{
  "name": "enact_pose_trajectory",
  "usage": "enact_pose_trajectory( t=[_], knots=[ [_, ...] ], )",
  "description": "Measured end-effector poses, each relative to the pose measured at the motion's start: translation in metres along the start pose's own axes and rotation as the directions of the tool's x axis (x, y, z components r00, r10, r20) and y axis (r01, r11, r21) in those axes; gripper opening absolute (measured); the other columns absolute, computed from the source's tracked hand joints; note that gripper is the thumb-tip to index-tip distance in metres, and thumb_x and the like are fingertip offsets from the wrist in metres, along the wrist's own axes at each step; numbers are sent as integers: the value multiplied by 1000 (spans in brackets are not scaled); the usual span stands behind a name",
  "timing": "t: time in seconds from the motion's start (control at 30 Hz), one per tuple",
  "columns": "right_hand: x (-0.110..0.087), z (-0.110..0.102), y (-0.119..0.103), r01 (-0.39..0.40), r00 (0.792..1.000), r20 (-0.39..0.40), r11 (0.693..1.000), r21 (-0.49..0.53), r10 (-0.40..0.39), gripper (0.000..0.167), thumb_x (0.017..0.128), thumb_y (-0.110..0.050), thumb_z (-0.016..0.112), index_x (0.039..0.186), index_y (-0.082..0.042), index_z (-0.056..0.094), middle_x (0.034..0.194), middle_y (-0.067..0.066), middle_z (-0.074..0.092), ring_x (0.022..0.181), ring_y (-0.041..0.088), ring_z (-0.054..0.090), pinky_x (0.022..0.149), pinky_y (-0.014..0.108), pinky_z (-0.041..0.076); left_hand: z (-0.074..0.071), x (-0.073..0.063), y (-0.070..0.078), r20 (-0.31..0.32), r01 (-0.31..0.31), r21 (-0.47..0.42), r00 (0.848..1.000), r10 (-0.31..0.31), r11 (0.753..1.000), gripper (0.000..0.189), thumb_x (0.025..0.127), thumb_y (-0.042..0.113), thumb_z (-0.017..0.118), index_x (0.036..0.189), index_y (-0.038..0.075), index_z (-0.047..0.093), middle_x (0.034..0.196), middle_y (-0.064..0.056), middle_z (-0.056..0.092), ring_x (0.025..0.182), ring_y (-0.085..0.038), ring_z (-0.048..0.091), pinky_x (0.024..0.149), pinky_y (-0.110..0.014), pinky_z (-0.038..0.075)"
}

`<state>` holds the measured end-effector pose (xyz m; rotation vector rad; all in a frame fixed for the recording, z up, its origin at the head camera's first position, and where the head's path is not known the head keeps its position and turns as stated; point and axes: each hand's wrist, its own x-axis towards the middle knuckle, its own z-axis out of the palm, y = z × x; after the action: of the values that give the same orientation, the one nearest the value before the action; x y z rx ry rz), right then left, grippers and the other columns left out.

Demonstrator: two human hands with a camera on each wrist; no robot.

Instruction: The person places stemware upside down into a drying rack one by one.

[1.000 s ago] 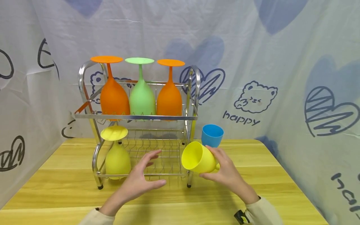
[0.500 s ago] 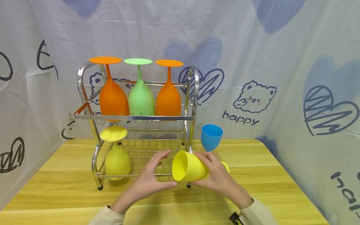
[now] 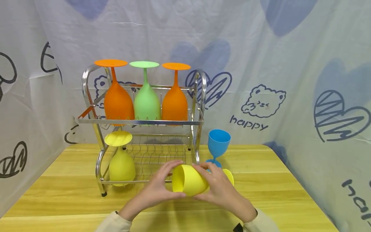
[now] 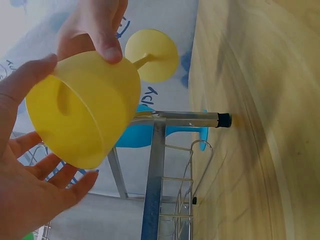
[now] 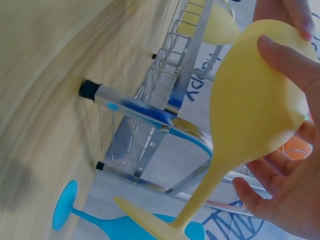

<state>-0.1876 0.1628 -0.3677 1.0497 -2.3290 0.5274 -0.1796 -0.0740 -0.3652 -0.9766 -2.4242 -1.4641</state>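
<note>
A yellow plastic goblet (image 3: 192, 181) lies on its side in the air in front of the rack, mouth to the left. My right hand (image 3: 220, 187) grips its bowl from the right, thumb on one side and fingers on the other; its stem and foot (image 4: 152, 55) stick out beyond. My left hand (image 3: 159, 185) is curved round the mouth, thumb and fingertips at the rim. Behind the hands, a blue goblet (image 3: 219, 143) stands upright on the table, right of the metal dish rack (image 3: 139, 121).
Upside down on the rack's upper tier are two orange goblets (image 3: 118, 103) (image 3: 175, 103) and a green one (image 3: 147, 103). Another yellow goblet (image 3: 121, 164) is inverted at the lower tier's left. The wooden table (image 3: 275, 193) meets printed curtains (image 3: 261, 48) behind and beside it.
My right hand has brought the yellow goblet left and down, tipping it level. My left hand has moved right to meet its rim. The blue goblet's stem and foot have come into sight.
</note>
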Motion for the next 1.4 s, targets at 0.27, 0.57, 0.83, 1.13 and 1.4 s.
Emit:
enact_pose_trajectory(
  t=[0.27, 0.57, 0.83, 1.13, 1.4],
  knots=[
    [-3, 1, -3, -3, 1000, -7, 999, -36, 2, 95, 52, -33, 96, 134, -8, 54, 118, 10, 55, 102, 25, 54, 81, 44, 52, 3, 1, -2, -2, -12, -21, 1000, 12, 1000, 78, 71, 18, 87, 138, 7, 48, 138, -15, 46, 121, -35, 48, 95, -45, 49],
    [-9, -8, -11, 51, 979, -199, 995, 82, -34, 74, 75, -32, 85, 133, -1, 52, 129, 18, 54, 113, 33, 55, 93, 39, 51, 3, 1, -2, -133, -121, -75, 985, 111, 990, 77, 65, 4, 86, 134, 2, 50, 132, -16, 50, 119, -35, 50, 94, -40, 50],
    [-12, -9, -12, 231, 874, -473, 950, 209, -109, 42, 94, -29, 64, 116, 7, 61, 118, 22, 58, 109, 29, 57, 97, 22, 45, -1, 2, 1, -225, -118, -276, 973, 55, 954, 75, 70, -6, 80, 137, -1, 45, 134, -20, 46, 120, -37, 45, 97, -39, 48],
    [-14, -8, -16, 22, 920, -362, 903, 429, 150, 29, 86, -5, 72, 114, 1, 65, 110, 12, 66, 103, 20, 62, 90, 26, 51, -10, -1, 10, -232, -6, -544, 962, -144, 839, 75, 75, -12, 68, 142, -5, 35, 138, -21, 41, 122, -23, 45, 99, -31, 46],
    [0, -22, -20, -337, 854, 154, 303, 892, 496, 57, 92, -3, 62, 144, 2, 37, 138, 22, 48, 120, 22, 53, 97, 36, 48, -8, -1, 16, -193, -11, -661, 969, -156, 751, 73, 77, -4, 64, 143, -7, 31, 137, -22, 39, 125, -27, 44, 99, -34, 46]
  ],
)
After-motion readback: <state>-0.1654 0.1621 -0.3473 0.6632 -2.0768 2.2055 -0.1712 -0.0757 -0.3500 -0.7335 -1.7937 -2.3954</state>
